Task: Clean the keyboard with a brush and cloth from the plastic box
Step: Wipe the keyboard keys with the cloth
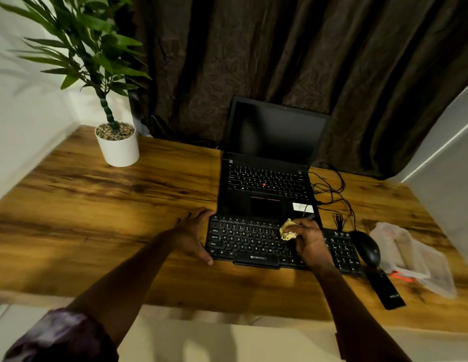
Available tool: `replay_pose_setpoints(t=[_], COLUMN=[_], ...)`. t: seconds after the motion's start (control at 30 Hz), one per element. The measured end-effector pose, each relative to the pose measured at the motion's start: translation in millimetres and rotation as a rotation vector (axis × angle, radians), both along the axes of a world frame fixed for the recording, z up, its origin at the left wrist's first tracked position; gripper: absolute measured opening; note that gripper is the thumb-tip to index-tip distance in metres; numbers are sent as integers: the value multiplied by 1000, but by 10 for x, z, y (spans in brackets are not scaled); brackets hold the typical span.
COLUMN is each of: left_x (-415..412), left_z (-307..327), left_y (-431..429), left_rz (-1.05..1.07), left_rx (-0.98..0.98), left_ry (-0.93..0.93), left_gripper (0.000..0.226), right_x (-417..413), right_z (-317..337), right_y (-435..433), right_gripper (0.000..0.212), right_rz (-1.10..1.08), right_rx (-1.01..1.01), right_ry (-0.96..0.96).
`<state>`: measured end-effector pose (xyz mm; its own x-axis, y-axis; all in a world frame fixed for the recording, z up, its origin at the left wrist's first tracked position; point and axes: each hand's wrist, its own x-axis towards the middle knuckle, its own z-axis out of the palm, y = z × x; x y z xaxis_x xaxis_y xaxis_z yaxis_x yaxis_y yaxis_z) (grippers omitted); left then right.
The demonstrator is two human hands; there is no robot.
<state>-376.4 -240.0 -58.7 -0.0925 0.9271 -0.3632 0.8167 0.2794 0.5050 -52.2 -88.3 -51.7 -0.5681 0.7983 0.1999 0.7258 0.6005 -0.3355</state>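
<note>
Keyboard work is seen in the lower middle of the frame: the black keyboard, lettered ZEBRONICS, is laid on a wooden desk with its rear edge against the front of an open laptop whose screen is dark. A crumpled yellow cloth is pressed onto the keys right of the keyboard's middle and is gripped tightly in the curled fingers of the right hand. The keyboard's left end is held by the left hand, with the thumb set at the front corner and the fingers wrapped to the rear corner.

Just right of the keyboard a black mouse is placed, and black cables are tangled above it beside the laptop. A black flat bar is laid below the mouse; what it is cannot be told. Further right, near the frame's edge, the clear plastic box is seen, blurred, with something orange at its lower side. A white potted plant is stood at the upper left, and a dark curtain is hung across the top.
</note>
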Motion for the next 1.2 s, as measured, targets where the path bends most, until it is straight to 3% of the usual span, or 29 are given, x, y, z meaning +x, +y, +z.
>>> replay_pose_setpoints(t=[0.33, 0.57, 0.87, 1.2], left_x=[12, 9, 4, 9], left_z=[6, -1, -44, -29], left_y=[16, 13, 14, 14], left_rz=[-6, -7, 8, 13], left_rx=[15, 24, 36, 26], left_ry=[3, 5, -12, -4], left_gripper=[146, 146, 148, 146], right_x=[-630, -339, -923, -728], right_z=[33, 68, 20, 7], right_y=[-187, -77, -257, -195], right_gripper=[48, 51, 47, 44], right_rz=[181, 123, 274, 228], right_rx=[-43, -59, -44, -38], right_ry=[36, -6, 50, -40])
